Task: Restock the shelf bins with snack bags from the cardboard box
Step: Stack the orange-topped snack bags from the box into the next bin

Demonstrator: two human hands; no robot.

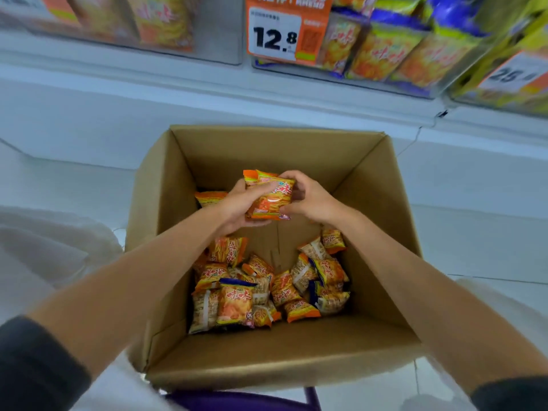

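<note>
Centrally, both hands meet above the open cardboard box (267,354), seen from the head camera. The left hand (235,207) curls from below and from the side round a small bunch of held snack bags (271,198); the right hand (310,200) closes on the same bunch from the opposite side, fingers bent over its upper edge and thumb at its lower corner. How many bags the bunch contains cannot be told; at least two orange tops show. The bunch is raised above the box floor, in the far half of the box. Loose snack bags (237,301), orange with some blue-topped, lie heaped in the near half, and one more lies at the far left wall. Beyond the box, the shelf bins (385,54) hold upright bags of similar orange print; a price tag (274,34) reading 12.8 hangs on the front of one. Dark sleeves (38,369) cover both upper forearms.
</note>
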